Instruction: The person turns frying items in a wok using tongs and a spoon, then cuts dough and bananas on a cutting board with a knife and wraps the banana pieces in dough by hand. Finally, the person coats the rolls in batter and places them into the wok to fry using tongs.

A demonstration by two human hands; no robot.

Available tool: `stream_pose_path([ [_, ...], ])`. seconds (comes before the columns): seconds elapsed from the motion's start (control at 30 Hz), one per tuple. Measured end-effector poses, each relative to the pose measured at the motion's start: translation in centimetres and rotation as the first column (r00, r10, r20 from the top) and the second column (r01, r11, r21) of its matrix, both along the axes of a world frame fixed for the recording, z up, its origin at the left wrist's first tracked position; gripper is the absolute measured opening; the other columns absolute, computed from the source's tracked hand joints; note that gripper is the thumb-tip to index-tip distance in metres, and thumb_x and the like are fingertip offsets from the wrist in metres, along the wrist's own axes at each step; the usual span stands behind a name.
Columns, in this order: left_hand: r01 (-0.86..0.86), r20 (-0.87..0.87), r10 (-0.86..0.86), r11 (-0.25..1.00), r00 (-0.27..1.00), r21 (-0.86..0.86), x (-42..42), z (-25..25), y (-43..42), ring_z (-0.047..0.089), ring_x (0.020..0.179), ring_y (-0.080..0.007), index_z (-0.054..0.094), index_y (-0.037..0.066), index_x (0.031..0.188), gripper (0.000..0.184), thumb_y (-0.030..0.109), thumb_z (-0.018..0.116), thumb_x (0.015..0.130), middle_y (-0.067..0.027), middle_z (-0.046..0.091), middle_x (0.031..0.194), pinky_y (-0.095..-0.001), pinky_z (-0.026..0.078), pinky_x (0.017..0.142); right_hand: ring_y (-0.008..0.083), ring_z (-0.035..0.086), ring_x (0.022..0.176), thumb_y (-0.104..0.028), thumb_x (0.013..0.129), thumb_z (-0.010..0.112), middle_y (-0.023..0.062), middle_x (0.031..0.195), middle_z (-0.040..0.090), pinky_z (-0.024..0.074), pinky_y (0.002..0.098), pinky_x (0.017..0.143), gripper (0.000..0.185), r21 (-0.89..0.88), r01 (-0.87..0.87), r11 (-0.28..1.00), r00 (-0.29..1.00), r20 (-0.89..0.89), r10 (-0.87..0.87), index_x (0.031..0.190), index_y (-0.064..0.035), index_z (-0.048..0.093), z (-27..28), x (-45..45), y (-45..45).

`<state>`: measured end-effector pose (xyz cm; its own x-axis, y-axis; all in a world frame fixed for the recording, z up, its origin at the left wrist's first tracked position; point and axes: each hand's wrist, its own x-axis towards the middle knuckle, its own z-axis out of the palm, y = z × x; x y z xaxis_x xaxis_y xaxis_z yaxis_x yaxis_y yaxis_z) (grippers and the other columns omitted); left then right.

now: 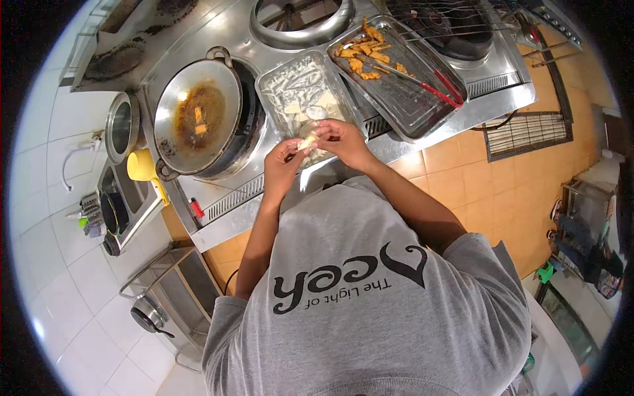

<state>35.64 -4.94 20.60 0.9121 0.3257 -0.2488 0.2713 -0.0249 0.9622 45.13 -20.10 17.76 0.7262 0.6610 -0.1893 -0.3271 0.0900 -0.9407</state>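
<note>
A small pale, coated piece of food (pixel 308 141) is pinched between the fingertips of my left hand (pixel 285 162) and my right hand (pixel 341 141). Both hands are over the near end of a rectangular metal tray (pixel 267 88) that holds white batter or flour and several pale pieces. To the left sits a large wok (pixel 166 87) with oil and browned bits (pixel 199 121) in its middle. On the right, a dark baking tray (pixel 417 116) holds several fried orange pieces (pixel 370 49) and red-handled tongs (pixel 439 94).
An empty burner ring (pixel 300 33) lies behind the trays, and a grill rack (pixel 456 30) is at the back right. A yellow dipper (pixel 139 165) hangs by the sink at left. A red lighter (pixel 197 208) rests near the counter's front edge.
</note>
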Motion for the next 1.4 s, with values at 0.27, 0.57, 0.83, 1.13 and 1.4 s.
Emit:
stream_pose_path([
  [0.27, -0.098, 0.078, 0.082, 0.967, 0.994, 0.235, 0.6, 1.2, 0.7, 0.051, 0.068, -0.0034, 0.062, -0.001, 0.1, 0.02, 0.008, 0.065, 0.083, -0.0009, 0.063, 0.078, -0.0188, 0.041, 0.059, 0.0109, 0.057, 0.094, -0.008, 0.084, 0.062, 0.0032, 0.101, 0.059, 0.0467, 0.0252, 0.086, 0.038, 0.182, -0.087, 0.979, 0.873, -0.46, 0.163, 0.12, -0.0069, 0.05, -0.3, 0.9, 0.5],
  [0.57, -0.225, 0.093, 0.211, 0.954, 0.973, 0.197, 1.5, 3.3, 1.9, 0.057, 0.086, -0.0102, 0.06, -0.002, 0.108, 0.026, 0.016, 0.048, 0.094, -0.0073, 0.064, 0.097, -0.0246, 0.044, 0.08, 0.0197, 0.06, 0.097, -0.007, 0.085, 0.058, 0.0105, 0.108, 0.059, 0.0492, 0.0308, 0.089, 0.029, 0.254, -0.028, 0.967, 0.669, -0.714, 0.207, 0.113, -0.0002, 0.051, -0.8, 1.5, 1.8],
  [0.83, -0.081, 0.144, -0.066, 0.571, 0.987, 0.817, 2.3, 4.0, 1.8, 0.059, 0.097, -0.0232, 0.058, 0.007, 0.117, 0.036, 0.012, 0.062, 0.081, -0.003, 0.068, 0.093, -0.0504, 0.029, 0.1, 0.0178, 0.062, 0.094, -0.007, 0.083, 0.061, 0.01, 0.105, 0.059, 0.0508, 0.0285, 0.087, 0.034, 0.209, -0.061, 0.976, 0.695, -0.693, 0.191, 0.113, -0.002, 0.047, -0.2, 2.0, 2.4],
  [1.13, -0.241, 0.258, 0.087, 0.709, 0.962, 0.663, 2.1, 4.2, 2.3, 0.061, 0.089, -0.0233, 0.058, 0.006, 0.113, 0.037, 0.007, 0.065, 0.077, -0.0089, 0.066, 0.091, -0.0468, 0.033, 0.098, 0.0206, 0.061, 0.098, -0.003, 0.083, 0.059, 0.0105, 0.108, 0.058, 0.0487, 0.031, 0.091, 0.037, 0.25, -0.027, 0.968, 0.681, -0.704, 0.201, 0.117, -0.0038, 0.044, 0.9, 2.5, 3.0],
  [1.4, -0.281, 0.22, 0.215, 0.899, 0.952, 0.337, 1.4, 3.2, 1.7, 0.062, 0.088, -0.0171, 0.059, -0.002, 0.11, 0.025, 0.007, 0.058, 0.086, -0.0106, 0.066, 0.095, -0.0314, 0.046, 0.085, 0.0245, 0.059, 0.103, -0.002, 0.083, 0.058, 0.0105, 0.109, 0.057, 0.0475, 0.036, 0.093, 0.042, 0.321, -0.053, 0.946, 0.604, -0.744, 0.286, 0.119, -0.0064, 0.038, 0.9, 2.9, 3.6],
])
